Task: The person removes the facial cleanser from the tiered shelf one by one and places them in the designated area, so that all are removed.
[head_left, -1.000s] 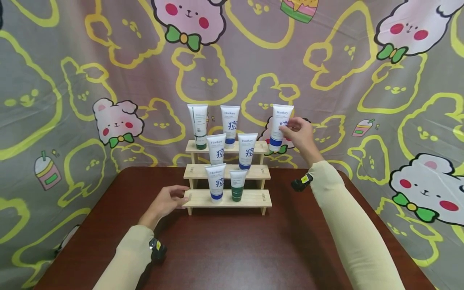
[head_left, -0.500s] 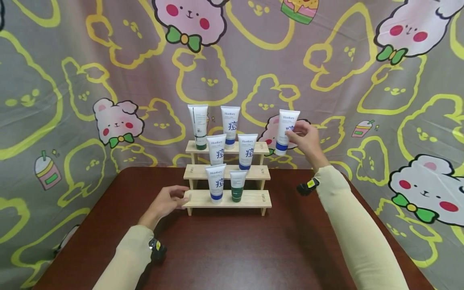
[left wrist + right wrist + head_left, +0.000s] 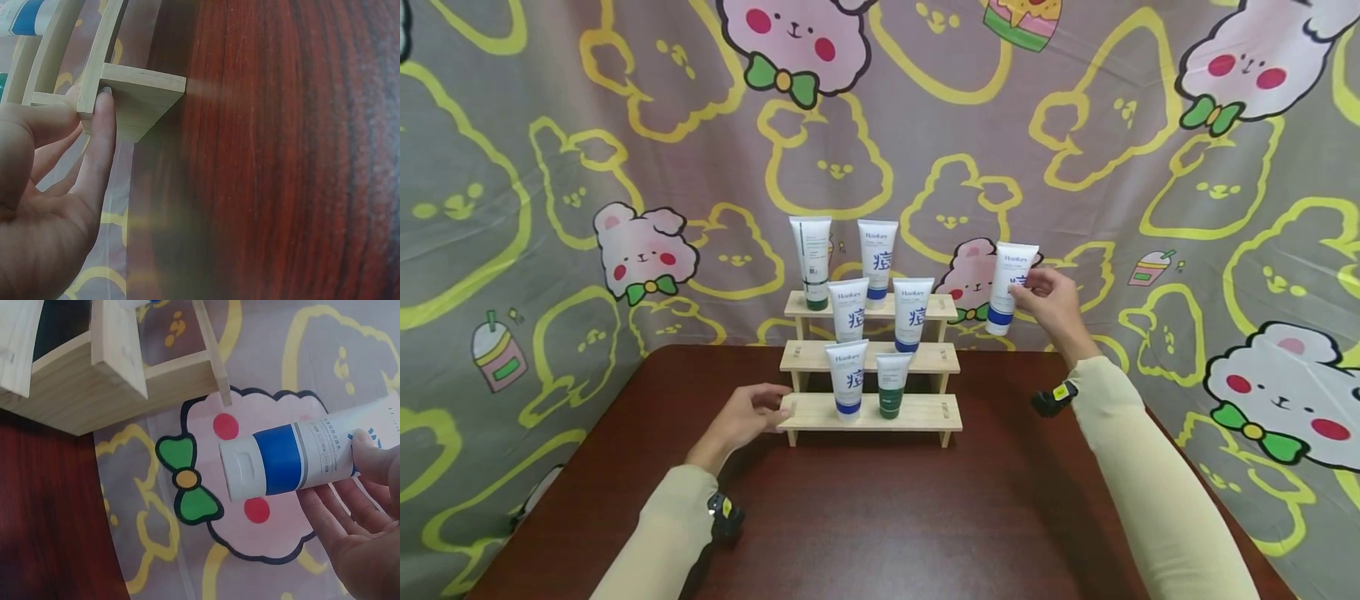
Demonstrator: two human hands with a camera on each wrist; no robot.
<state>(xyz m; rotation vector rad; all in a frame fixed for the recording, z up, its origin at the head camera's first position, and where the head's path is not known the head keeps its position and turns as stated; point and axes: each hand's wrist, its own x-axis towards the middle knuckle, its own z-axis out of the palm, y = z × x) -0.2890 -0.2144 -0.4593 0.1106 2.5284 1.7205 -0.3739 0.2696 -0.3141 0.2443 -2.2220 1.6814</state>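
Note:
A white squeeze tube with a blue band (image 3: 1012, 287) is held upright in the air by my right hand (image 3: 1054, 304), right of the wooden three-step stand (image 3: 925, 408). In the right wrist view the thumb and fingers grip the tube (image 3: 281, 459), its white cap away from the palm. My left hand (image 3: 747, 418) pinches the left end of the lowest step; the left wrist view has thumb and a finger on the board (image 3: 99, 81). Each step bears two tubes: a green-striped tube (image 3: 811, 262) and a blue-banded one (image 3: 877, 258) on top, for instance.
The middle step carries two blue-banded tubes (image 3: 912, 315). On the bottom step stand another blue-banded tube (image 3: 847, 379) and a smaller white-and-green tube (image 3: 891, 386). A dark red wooden table (image 3: 865, 517) lies below, with a patterned curtain (image 3: 685, 167) behind.
My right hand has carried the tube to the right and somewhat lower, away from the top step. The left hand keeps its place on the stand.

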